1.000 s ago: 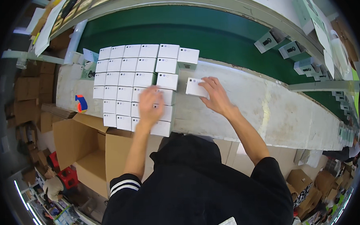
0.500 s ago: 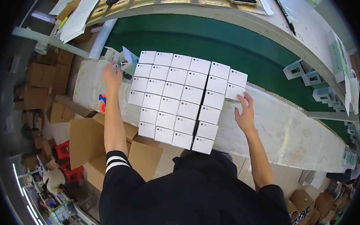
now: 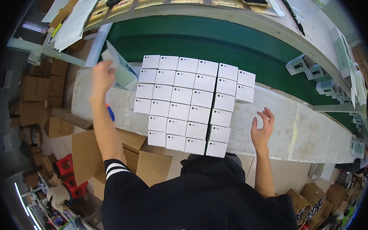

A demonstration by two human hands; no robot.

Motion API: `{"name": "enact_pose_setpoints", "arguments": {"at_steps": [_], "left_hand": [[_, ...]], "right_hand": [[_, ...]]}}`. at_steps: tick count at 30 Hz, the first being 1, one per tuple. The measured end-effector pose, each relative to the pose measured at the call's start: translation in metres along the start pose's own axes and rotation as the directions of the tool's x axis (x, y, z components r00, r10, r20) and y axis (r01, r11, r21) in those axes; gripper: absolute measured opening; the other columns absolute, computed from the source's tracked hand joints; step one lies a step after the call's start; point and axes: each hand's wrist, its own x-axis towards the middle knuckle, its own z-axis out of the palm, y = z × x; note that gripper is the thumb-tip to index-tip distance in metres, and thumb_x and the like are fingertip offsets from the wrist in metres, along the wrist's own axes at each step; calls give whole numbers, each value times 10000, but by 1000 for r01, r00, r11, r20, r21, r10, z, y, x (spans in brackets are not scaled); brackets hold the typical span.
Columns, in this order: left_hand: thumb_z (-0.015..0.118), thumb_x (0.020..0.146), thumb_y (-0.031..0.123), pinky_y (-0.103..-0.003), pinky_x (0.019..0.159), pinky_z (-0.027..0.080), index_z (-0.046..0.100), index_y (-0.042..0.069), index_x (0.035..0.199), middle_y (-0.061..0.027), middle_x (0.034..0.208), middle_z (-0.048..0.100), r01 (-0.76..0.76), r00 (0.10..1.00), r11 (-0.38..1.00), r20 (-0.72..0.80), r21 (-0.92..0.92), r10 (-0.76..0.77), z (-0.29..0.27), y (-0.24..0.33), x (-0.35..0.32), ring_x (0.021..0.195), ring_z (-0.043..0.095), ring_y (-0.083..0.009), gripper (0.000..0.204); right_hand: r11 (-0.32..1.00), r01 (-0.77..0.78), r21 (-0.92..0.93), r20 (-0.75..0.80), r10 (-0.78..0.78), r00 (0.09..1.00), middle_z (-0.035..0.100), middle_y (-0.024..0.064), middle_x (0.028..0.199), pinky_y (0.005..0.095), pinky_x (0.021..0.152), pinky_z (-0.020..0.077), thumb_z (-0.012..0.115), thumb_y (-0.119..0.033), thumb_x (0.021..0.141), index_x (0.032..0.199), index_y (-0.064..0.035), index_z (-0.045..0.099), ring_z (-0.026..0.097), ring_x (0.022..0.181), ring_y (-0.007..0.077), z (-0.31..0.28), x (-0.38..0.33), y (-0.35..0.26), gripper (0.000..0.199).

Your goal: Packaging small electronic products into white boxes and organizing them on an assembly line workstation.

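Leaning near the tabletop's [image 3: 283,129] left end, the pale green box [image 3: 127,75] is just left of the white boxes [image 3: 184,79], with the left hand [image 3: 102,79] at its edge, fingers bent, though whether they grip it cannot be told. White boxes stand in close rows mid-tabletop, and right of them the right hand [image 3: 262,130] hangs free, its fingers loosely spread and holding nothing. Beyond lies a green surface [image 3: 164,35]; an open carton [image 3: 86,154] sits at the near left.
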Motion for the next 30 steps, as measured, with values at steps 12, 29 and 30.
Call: {"name": "enact_pose_setpoints", "arguments": {"at_steps": [12, 29, 30], "left_hand": [[699, 684, -41, -339, 547, 452, 659, 49, 798, -83, 660, 595, -292, 908, 943, -356, -157, 221, -110, 282, -61, 588, 577, -238, 151], [686, 834, 94, -292, 614, 516, 624, 19, 1005, -54, 947, 664, 469, 876, 266, 481, -842, -21, 135, 448, -209, 873, 620, -131, 196], [673, 862, 135, -304, 656, 531, 608, 20, 1056, -60, 1068, 630, 535, 826, 245, 562, -808, 51, 146, 454, -208, 966, 594, -147, 235]], "right_hand": [[802, 278, 529, 65, -365, 929, 567, 183, 1212, 408, 860, 514, 817, -36, 647, 1229, -5, 506, 585, 1079, 340, -26, 17, -121, 661], [832, -419, 364, 625, 116, 772, 587, 137, 1188, 313, 776, 517, 705, 65, 674, 1310, -75, 454, 586, 1064, 232, -67, -63, 153, 698], [830, -426, 361, 627, 123, 770, 587, 137, 1188, 313, 776, 517, 705, 65, 674, 1310, -75, 454, 586, 1064, 232, -68, -65, 159, 698]]}}
